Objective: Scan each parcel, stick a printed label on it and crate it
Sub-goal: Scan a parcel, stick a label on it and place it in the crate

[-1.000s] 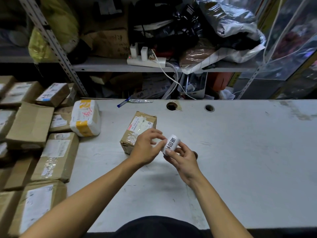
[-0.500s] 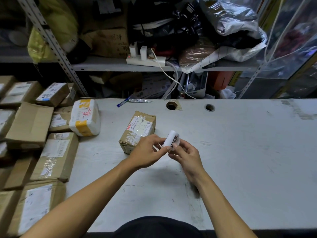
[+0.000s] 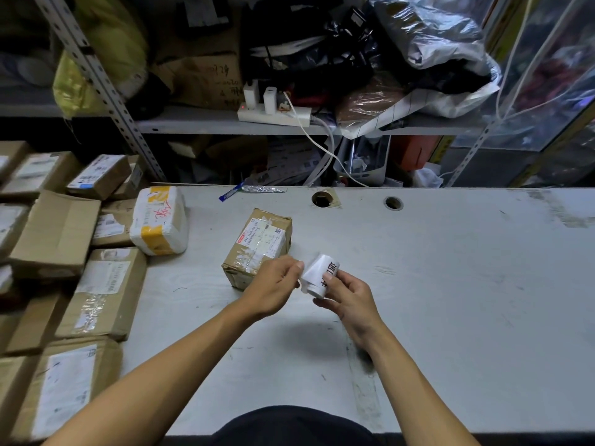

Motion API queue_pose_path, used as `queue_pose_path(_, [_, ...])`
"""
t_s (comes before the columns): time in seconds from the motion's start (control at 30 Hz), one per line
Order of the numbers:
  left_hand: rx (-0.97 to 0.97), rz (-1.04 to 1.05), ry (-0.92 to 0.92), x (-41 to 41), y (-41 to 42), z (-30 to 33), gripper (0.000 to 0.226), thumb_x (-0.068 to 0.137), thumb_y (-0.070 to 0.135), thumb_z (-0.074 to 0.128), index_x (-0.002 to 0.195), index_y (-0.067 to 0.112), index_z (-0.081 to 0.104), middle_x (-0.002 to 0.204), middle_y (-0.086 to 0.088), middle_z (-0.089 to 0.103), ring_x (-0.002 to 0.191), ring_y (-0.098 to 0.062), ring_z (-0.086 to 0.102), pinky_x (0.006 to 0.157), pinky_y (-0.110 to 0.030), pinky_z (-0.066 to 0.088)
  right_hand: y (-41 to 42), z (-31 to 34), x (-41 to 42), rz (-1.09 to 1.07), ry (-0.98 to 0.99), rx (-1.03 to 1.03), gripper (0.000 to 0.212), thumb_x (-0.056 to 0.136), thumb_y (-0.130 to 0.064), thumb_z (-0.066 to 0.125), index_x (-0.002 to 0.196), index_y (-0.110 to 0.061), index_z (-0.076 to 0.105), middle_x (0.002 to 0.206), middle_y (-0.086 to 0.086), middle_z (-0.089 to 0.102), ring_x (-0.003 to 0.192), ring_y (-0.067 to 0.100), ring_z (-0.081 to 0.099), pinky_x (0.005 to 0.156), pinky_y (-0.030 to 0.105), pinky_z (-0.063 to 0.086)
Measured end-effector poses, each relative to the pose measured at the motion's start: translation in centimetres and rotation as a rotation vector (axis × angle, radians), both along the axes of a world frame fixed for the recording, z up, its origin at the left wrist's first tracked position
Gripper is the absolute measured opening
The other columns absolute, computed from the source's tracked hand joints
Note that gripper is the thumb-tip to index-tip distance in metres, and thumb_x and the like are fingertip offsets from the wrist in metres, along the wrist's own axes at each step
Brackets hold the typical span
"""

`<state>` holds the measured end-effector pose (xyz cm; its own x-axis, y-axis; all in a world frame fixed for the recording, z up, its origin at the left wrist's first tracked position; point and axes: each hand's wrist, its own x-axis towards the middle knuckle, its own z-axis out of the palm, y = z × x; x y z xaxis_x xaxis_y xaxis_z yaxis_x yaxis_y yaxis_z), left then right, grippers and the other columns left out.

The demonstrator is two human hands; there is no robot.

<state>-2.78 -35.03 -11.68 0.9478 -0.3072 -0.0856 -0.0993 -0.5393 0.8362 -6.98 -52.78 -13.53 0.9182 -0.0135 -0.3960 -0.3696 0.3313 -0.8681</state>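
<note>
Label roll [image 3: 318, 274], white with black print, is being held above the grey table [image 3: 450, 284]: it is being gripped by the right hand [image 3: 349, 296] while its edge is being pinched by the left hand [image 3: 273, 286]. Just beyond the left hand, a taped cardboard parcel [image 3: 257, 246] is lying on the table. More boxes [image 3: 64, 268] are being kept stacked at the left; cluttered shelving [image 3: 289, 123] is standing behind.

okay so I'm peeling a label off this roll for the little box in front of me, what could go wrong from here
The label roll is held in the air between your left hand and right hand, so a peeled label could curl and stick to itself or your fingers. The small box already carries a shipping label under shiny tape; a new one may cover its barcode or grip poorly. Nothing steadies the box, so pressing could slide it on the table.
</note>
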Motion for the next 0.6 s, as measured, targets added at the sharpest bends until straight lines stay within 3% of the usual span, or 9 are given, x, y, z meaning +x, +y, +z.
queue_pose_path(0.1, [-0.071, 0.162, 0.028, 0.4, 0.9, 0.6, 0.025, 0.105, 0.023, 0.051, 0.088, 0.020, 0.069, 0.066, 0.004, 0.062, 0.056, -0.002, 0.056, 0.057, -0.021, 0.046, -0.1, -0.3, -0.6, 0.004, 0.016, -0.045, 0.014, 0.099, -0.005, 0.059, 0.105, 0.001, 0.069, 0.088, 0.012, 0.068, 0.076, 0.021, 0.066, 0.071, 0.037, 0.060])
queue_pose_path(0.2, [-0.220, 0.266, 0.129, 0.6, 1.9, 1.4, 0.019, 0.104, 0.021, 0.054, 0.099, 0.014, 0.071, 0.064, -0.003, 0.063, 0.053, -0.011, 0.060, 0.052, -0.025, 0.052, 0.1, -1.1, -1.6, 0.034, 0.023, -0.247, 0.011, 0.088, 0.000, 0.068, 0.099, -0.003, 0.065, 0.078, 0.001, 0.065, 0.065, 0.008, 0.067, 0.071, 0.039, 0.063])
queue_pose_path(0.3, [-0.406, 0.277, 0.245, 0.6, 2.9, 2.0, 0.016, 0.101, 0.012, 0.058, 0.105, 0.004, 0.071, 0.079, -0.015, 0.071, 0.066, -0.021, 0.071, 0.060, -0.028, 0.060, 0.7, -2.7, -2.8, 0.214, 0.012, -0.637, 0.026, 0.077, -0.020, 0.078, 0.097, -0.024, 0.062, 0.089, -0.005, 0.069, 0.077, 0.006, 0.069, 0.070, 0.029, 0.060])
queue_pose_path(0.43, [-0.469, 0.268, 0.314, 0.6, 4.1, 1.3, 0.016, 0.095, 0.004, 0.065, 0.107, 0.000, 0.074, 0.100, -0.014, 0.076, 0.092, -0.025, 0.075, 0.082, -0.031, 0.061, 1.4, -4.6, -3.9, 0.503, 0.037, -0.930, 0.035, 0.069, -0.044, 0.074, 0.094, -0.031, 0.054, 0.093, -0.012, 0.064, 0.084, 0.008, 0.063, 0.079, 0.037, 0.057])
queue_pose_path(0.53, [-0.517, 0.278, 0.367, 0.4, 4.5, 0.9, 0.015, 0.094, -0.003, 0.064, 0.102, 0.002, 0.075, 0.101, -0.019, 0.075, 0.095, -0.029, 0.074, 0.085, -0.031, 0.061, 1.8, -4.2, -3.7, 0.519, -0.043, -1.018, 0.069, 0.063, -0.071, 0.072, 0.121, -0.038, 0.053, 0.118, -0.020, 0.054, 0.106, 0.002, 0.054, 0.092, 0.030, 0.051])
queue_pose_path(0.6, [-0.534, 0.260, 0.387, 0.3, 4.8, 0.7, 0.019, 0.093, -0.007, 0.062, 0.098, 0.004, 0.076, 0.102, -0.018, 0.075, 0.097, -0.029, 0.073, 0.085, -0.031, 0.060, 2.2, -2.6, -2.7, 0.331, -0.114, -0.872, 0.072, 0.068, -0.081, 0.062, 0.125, -0.038, 0.055, 0.118, -0.019, 0.056, 0.106, 0.001, 0.056, 0.091, 0.027, 0.050])
